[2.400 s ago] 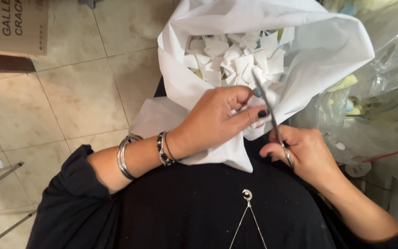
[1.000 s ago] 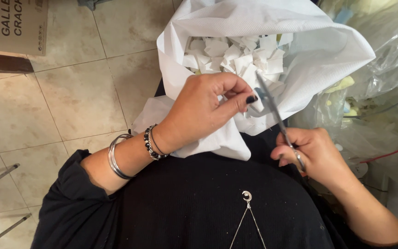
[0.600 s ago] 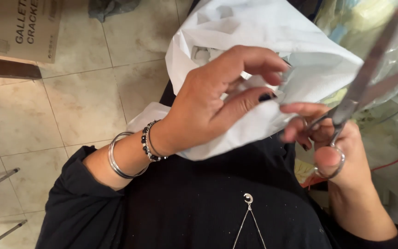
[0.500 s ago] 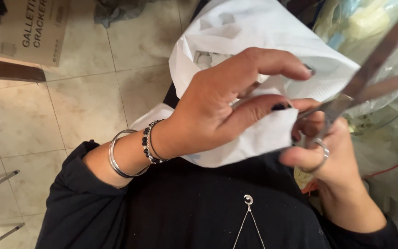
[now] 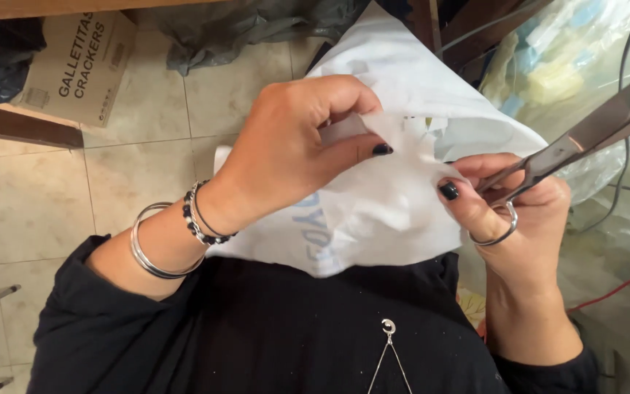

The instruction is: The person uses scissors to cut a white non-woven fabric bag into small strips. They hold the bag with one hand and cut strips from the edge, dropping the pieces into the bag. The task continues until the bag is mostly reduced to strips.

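**Desk:** What's closest to the lens on your end?

**Me:** Nearest I see the black top with a thin silver chain (image 5: 389, 350) hanging down it. Just above that sits the white plastic bag (image 5: 395, 211), which I'll use as my anchor. My left hand (image 5: 293, 153) lies on the bag's left half, fingers curled and thumb pressed in, pinching a small white scrap (image 5: 391, 135) at the bag's upper middle. Bangles and a dark bead bracelet (image 5: 176, 233) ring that wrist, left of the bag.

**Desk:** And the other hand?

**Me:** My right hand (image 5: 519, 226) is at the bag's right edge, closed around the scissors (image 5: 585, 135). The thumb goes through one ring handle, and the blades run up and right, away from the bag, and out of the picture. I can't tell how far apart the blades are. The thumb tip touches the bag's plastic, just right of the scrap.

**Desk:** What about the room behind?

**Me:** Beige floor tiles (image 5: 38, 197) lie left of the bag. Farther up on that side is a brown cardboard box (image 5: 78, 69) beside a dark wooden beam. Above the bag is crumpled grey sheeting (image 5: 249, 29), and to the right of it clear plastic bags (image 5: 570, 66) with pale contents.
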